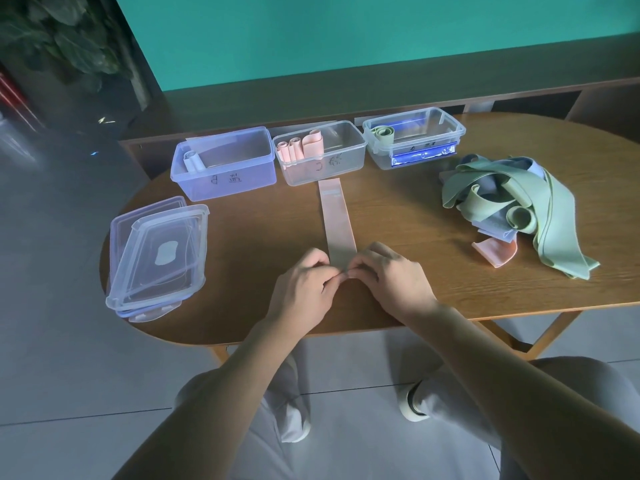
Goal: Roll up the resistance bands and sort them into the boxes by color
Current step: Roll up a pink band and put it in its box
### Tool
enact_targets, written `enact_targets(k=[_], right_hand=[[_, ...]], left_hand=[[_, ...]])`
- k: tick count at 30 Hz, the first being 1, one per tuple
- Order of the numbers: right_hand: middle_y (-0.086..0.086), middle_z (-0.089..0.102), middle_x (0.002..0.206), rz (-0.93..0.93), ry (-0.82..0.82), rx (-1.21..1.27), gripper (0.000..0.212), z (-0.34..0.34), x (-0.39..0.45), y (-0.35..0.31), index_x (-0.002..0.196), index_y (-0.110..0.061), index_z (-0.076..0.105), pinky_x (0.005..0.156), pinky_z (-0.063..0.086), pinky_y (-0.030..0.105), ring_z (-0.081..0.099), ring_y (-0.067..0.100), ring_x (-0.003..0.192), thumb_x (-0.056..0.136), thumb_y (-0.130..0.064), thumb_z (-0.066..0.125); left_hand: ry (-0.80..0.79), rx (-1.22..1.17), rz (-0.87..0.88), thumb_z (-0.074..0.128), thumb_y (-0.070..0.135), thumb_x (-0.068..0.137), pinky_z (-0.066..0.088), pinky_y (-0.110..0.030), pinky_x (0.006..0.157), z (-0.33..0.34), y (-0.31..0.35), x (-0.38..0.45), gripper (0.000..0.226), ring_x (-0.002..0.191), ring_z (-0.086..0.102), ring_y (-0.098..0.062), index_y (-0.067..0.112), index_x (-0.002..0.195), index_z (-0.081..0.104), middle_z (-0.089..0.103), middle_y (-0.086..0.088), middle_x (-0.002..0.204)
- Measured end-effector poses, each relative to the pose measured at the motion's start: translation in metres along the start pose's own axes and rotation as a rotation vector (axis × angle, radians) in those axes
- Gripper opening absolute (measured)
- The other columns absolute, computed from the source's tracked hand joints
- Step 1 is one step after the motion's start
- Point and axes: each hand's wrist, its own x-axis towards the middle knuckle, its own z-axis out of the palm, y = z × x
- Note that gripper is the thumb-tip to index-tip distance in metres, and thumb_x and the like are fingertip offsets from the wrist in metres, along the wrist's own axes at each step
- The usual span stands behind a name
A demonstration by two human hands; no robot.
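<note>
In the head view, the left hand point(304, 285) and right hand point(391, 275) are both pinching the near end of the flat pink resistance band point(337, 223), fingers curled tight on it to start a roll. The band is lying straight on the oval wooden table point(263, 237), far end just before the clear middle plastic box point(320, 152) holding pink rolls (its likely destination). The tangled pile of green, blue and pink bands point(512, 206) is waiting at right, within reach.
</note>
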Motion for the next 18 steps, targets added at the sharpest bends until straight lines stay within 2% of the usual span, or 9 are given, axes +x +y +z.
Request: enact_targets(k=[4,8,11,14,16,18], right_hand=[[-0.009,0.061,0.099,-0.089,0.058,-0.068,0.008,0.005,-0.004,0.004,0.096,-0.027,0.071,0.055,0.036,0.023,0.065,0.018,0.086,0.098,-0.029,0.064],[-0.013,0.063,0.105,-0.088,0.054,-0.061,0.009,0.006,-0.004,0.011,0.1,-0.034,0.073,0.056,0.048,0.028,0.064,0.015,0.098,0.096,-0.037,0.064],[-0.016,0.06,0.108,-0.047,0.014,-0.031,0.014,0.005,-0.001,0.013,0.102,-0.038,0.072,0.063,0.051,0.03,0.059,0.011,0.104,0.098,-0.043,0.059],[-0.016,0.059,0.109,-0.032,-0.01,-0.035,0.017,0.005,0.002,0.011,0.103,-0.039,0.071,0.063,0.045,0.027,0.057,0.008,0.103,0.099,-0.045,0.056],[-0.015,0.058,0.108,-0.029,-0.029,-0.028,0.018,0.003,0.004,0.011,0.102,-0.037,0.072,0.063,0.037,0.025,0.057,0.008,0.102,0.1,-0.044,0.056],[-0.014,0.058,0.107,-0.031,-0.031,-0.018,0.018,0.002,0.005,0.01,0.102,-0.036,0.073,0.063,0.035,0.024,0.058,0.009,0.1,0.1,-0.044,0.057]], left_hand=[[0.012,-0.003,-0.005,0.057,0.04,0.097,0.051,-0.036,0.052,0.001,0.002,0.0,0.03,0.062,0.052,-0.015,0.019,0.085,0.073,0.051,0.009,0.092],[0.037,-0.014,-0.021,0.063,0.036,0.096,0.051,-0.036,0.05,0.002,0.003,0.001,0.028,0.06,0.054,-0.018,0.015,0.08,0.073,0.052,0.008,0.09],[0.04,-0.041,-0.037,0.065,0.037,0.095,0.054,-0.036,0.053,0.002,0.001,0.002,0.025,0.063,0.058,-0.018,0.016,0.086,0.077,0.054,0.006,0.092],[0.056,-0.121,-0.022,0.074,0.023,0.091,0.056,-0.035,0.06,-0.001,0.0,0.003,0.009,0.072,0.062,-0.016,0.019,0.097,0.08,0.062,0.003,0.095],[0.046,-0.153,-0.008,0.075,0.014,0.09,0.056,-0.034,0.065,-0.001,-0.001,0.004,0.012,0.077,0.063,-0.012,0.021,0.098,0.08,0.066,0.005,0.096],[0.029,-0.163,-0.008,0.075,0.015,0.09,0.056,-0.034,0.067,-0.001,-0.001,0.004,0.011,0.08,0.064,-0.01,0.021,0.097,0.08,0.068,0.007,0.097]])
